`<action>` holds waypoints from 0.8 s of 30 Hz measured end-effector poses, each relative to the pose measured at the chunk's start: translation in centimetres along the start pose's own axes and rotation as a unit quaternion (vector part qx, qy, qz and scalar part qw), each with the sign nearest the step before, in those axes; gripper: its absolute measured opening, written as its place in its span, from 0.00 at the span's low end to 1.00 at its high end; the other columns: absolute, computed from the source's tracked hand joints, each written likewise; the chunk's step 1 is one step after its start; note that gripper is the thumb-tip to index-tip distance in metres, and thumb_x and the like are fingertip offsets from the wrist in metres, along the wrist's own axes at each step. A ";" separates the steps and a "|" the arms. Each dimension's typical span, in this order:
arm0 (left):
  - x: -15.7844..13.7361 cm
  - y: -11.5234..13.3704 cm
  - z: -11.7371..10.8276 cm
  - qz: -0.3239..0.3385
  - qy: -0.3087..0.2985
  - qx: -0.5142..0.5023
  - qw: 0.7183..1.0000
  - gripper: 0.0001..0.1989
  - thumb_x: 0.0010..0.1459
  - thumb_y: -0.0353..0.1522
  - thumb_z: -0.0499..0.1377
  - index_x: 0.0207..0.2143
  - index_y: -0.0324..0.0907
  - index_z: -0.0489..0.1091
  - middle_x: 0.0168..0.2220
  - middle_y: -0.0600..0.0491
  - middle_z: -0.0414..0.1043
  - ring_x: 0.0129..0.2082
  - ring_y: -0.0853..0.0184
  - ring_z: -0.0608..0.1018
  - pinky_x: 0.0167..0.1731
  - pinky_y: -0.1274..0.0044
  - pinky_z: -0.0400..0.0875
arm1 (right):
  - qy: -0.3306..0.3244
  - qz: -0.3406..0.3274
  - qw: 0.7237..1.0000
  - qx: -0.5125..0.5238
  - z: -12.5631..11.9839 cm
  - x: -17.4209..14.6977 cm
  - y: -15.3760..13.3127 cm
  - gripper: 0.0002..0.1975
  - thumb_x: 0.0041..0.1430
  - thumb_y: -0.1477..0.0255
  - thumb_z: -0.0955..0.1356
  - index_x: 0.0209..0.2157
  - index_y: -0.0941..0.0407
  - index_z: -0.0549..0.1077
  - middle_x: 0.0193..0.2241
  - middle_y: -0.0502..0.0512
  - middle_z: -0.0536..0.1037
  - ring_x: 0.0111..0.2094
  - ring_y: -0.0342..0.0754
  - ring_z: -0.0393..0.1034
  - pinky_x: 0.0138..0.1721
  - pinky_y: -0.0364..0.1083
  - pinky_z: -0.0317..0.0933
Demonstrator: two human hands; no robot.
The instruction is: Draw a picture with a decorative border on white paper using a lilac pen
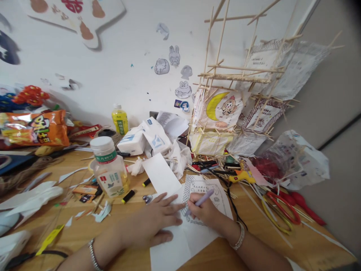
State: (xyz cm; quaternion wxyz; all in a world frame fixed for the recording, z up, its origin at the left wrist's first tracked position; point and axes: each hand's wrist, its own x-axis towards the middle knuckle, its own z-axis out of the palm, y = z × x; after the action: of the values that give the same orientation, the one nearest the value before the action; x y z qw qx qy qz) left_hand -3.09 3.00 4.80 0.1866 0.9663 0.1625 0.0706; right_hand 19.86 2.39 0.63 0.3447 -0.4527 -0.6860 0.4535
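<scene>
My right hand (pixel 199 209) is closed around a purple pen (pixel 207 196), its tip down on a sheet of paper (pixel 175 250). That sheet carries a drawn border, a crosshatched band and lines of handwritten characters. Flat on the paper, with fingers spread, rests my left hand (pixel 158 217), just left of the pen. A blank white slip (pixel 163 175) lies beyond the left fingertips. Two small shiny round objects (pixel 147 198) sit close to the left hand. The pen tip is partly hidden by my right fingers.
A plastic bottle (pixel 108 169) and a black-yellow marker cap (pixel 128 197) stand left. Tissue packs (pixel 132 141) lie behind. A wooden stick frame (pixel 234 77) with drawn panels rises back right. Scissors (pixel 282 210) and a yellow glue gun (pixel 241 177) lie right.
</scene>
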 end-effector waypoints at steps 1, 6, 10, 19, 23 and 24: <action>0.0 0.0 0.0 -0.001 -0.001 0.000 1.000 0.20 0.60 0.33 0.58 0.55 0.50 0.65 0.63 0.50 0.56 0.64 0.51 0.51 0.61 0.54 0.45 | 0.004 -0.004 1.000 -0.002 0.0 0.0 0.0 0.17 0.56 0.66 0.65 0.17 0.54 0.57 0.14 0.44 0.63 0.17 0.40 0.56 0.20 0.39 0.51; 0.0 0.0 0.0 -0.011 -0.023 0.006 1.000 0.19 0.61 0.34 0.58 0.55 0.50 0.65 0.64 0.49 0.56 0.65 0.49 0.50 0.60 0.51 0.45 | 0.006 -0.005 1.000 -0.010 0.1 0.0 0.1 0.17 0.56 0.66 0.64 0.18 0.54 0.57 0.14 0.44 0.62 0.17 0.40 0.56 0.20 0.40 0.51; 0.1 0.1 -0.2 -0.020 -0.040 0.011 0.999 0.19 0.61 0.35 0.57 0.55 0.49 0.64 0.64 0.49 0.54 0.65 0.47 0.50 0.59 0.49 0.47 | 0.009 -0.003 1.000 -0.016 0.1 0.1 0.3 0.17 0.56 0.66 0.64 0.17 0.54 0.56 0.14 0.44 0.61 0.17 0.40 0.56 0.20 0.40 0.51; 0.1 0.4 -0.5 -0.024 -0.046 0.015 0.999 0.19 0.62 0.35 0.57 0.56 0.49 0.64 0.64 0.49 0.54 0.65 0.48 0.49 0.59 0.50 0.46 | 0.014 0.012 1.000 -0.009 0.2 0.0 -0.1 0.14 0.53 0.69 0.63 0.17 0.53 0.55 0.14 0.45 0.62 0.17 0.40 0.57 0.19 0.39 0.51; 0.1 0.3 -0.5 -0.029 -0.053 0.012 0.998 0.19 0.62 0.35 0.57 0.55 0.48 0.65 0.64 0.48 0.54 0.65 0.47 0.49 0.59 0.49 0.46 | 0.012 0.030 0.999 -0.007 0.2 -0.1 -0.1 0.13 0.53 0.70 0.63 0.18 0.54 0.56 0.13 0.44 0.61 0.16 0.39 0.55 0.17 0.39 0.49; 0.1 0.3 -0.4 -0.029 -0.054 0.013 0.998 0.19 0.62 0.35 0.57 0.55 0.48 0.65 0.64 0.48 0.54 0.65 0.47 0.49 0.59 0.49 0.45 | 0.011 0.032 0.999 -0.006 0.2 -0.1 -0.1 0.12 0.53 0.70 0.62 0.18 0.54 0.57 0.13 0.44 0.61 0.16 0.39 0.55 0.18 0.39 0.50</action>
State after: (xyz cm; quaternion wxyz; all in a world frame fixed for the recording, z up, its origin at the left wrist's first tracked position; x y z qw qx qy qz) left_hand -3.00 2.92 5.30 0.1844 0.9660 0.1807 0.0104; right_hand 19.69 2.26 0.66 0.3350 -0.4810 -0.6701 0.4553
